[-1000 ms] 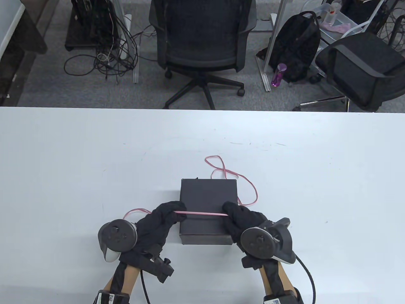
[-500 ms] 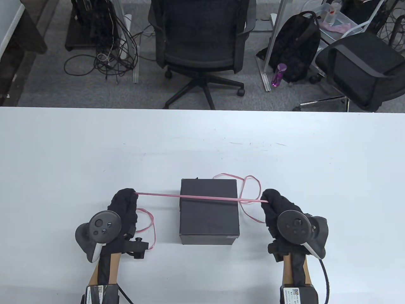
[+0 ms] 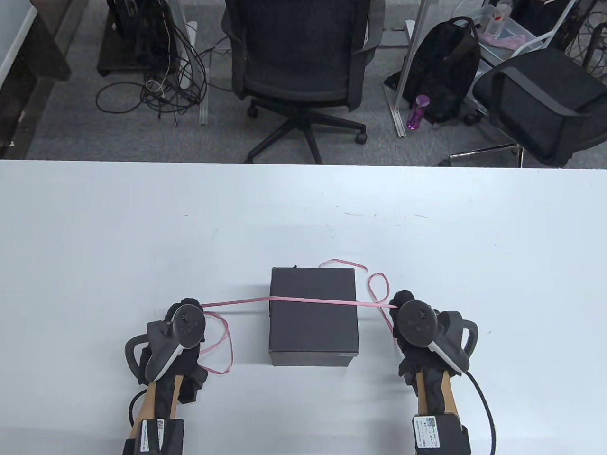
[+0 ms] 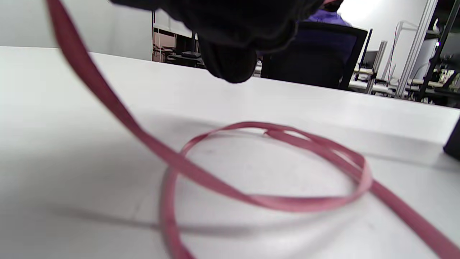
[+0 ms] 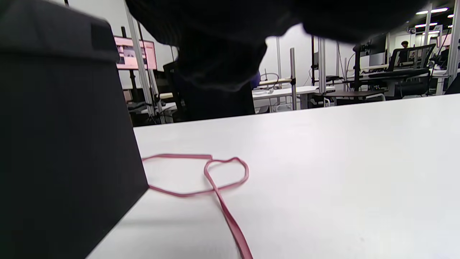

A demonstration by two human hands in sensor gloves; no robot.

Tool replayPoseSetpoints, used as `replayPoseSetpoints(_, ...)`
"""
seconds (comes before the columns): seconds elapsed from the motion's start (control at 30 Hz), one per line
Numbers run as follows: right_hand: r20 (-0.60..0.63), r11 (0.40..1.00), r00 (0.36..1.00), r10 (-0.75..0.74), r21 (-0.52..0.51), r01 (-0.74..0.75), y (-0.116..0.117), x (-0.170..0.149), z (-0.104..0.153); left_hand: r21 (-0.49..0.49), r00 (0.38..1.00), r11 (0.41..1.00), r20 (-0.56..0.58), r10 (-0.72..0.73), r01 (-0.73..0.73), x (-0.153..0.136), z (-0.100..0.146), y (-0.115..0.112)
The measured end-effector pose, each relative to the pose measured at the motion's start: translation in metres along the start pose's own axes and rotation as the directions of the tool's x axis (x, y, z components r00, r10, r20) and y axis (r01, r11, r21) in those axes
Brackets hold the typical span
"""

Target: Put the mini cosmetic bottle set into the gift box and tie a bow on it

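A closed black gift box (image 3: 313,315) stands on the white table (image 3: 303,213) near the front. A thin pink ribbon (image 3: 303,301) lies taut across its lid from side to side. My left hand (image 3: 187,310) pinches the ribbon left of the box; slack loops (image 4: 273,172) lie on the table beside it. My right hand (image 3: 400,303) pinches the ribbon right of the box, low by the table, with more loops (image 5: 215,172) behind it. The box's side wall (image 5: 64,144) fills the left of the right wrist view. No cosmetic bottles are in view.
Office chairs (image 3: 303,61), a black backpack (image 3: 443,71), a purple bottle (image 3: 417,111) and cables (image 3: 156,90) stand on the floor beyond the table's far edge. Other desks and a monitor (image 5: 136,54) show in the background of the right wrist view.
Both hands drew apart from the box's lid to its sides, pulling the ribbon taut across it, then sank toward the table. The ribbon's loose loops behind the box shifted right and shrank.
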State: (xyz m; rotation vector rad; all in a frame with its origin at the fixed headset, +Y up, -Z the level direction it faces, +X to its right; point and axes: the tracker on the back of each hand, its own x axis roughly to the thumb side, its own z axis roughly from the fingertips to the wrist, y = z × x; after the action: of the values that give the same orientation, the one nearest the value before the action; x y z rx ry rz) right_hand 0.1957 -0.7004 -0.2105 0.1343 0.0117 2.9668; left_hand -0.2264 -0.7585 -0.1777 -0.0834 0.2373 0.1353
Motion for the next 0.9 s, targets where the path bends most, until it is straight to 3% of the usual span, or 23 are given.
replayPoseSetpoints(0.27,0.006,0.998,1.0,0.012,0.066,-0.013,0.022,0.002,-0.005,-0.185,0.998,0.981,0.035,-0.054,0.06,0.012,-0.002,-0.008)
replayPoseSetpoints(0.43,-0.006,0.998,1.0,0.01,0.054,-0.009,0.027,-0.004,-0.005,-0.265,0.986,0.955,0.055,0.154,-0.135,0.012,-0.002,0.001)
replayPoseSetpoints(0.57,0.002,0.995,1.0,-0.02,0.095,0.019,0.028,-0.004,-0.005,-0.262,0.922,0.928,0.213,0.324,-0.266,0.023,0.002,0.003)
replayPoseSetpoints(0.7,0.025,0.985,0.997,-0.078,0.154,0.073,0.031,0.001,-0.006,-0.238,0.851,0.914,0.345,0.395,-0.328,0.038,0.006,-0.004)
replayPoseSetpoints(0.9,0.095,0.938,0.942,-0.323,0.166,0.305,0.049,0.009,-0.007,-0.246,0.807,0.884,0.366,0.464,-0.397,0.059,0.011,-0.024)
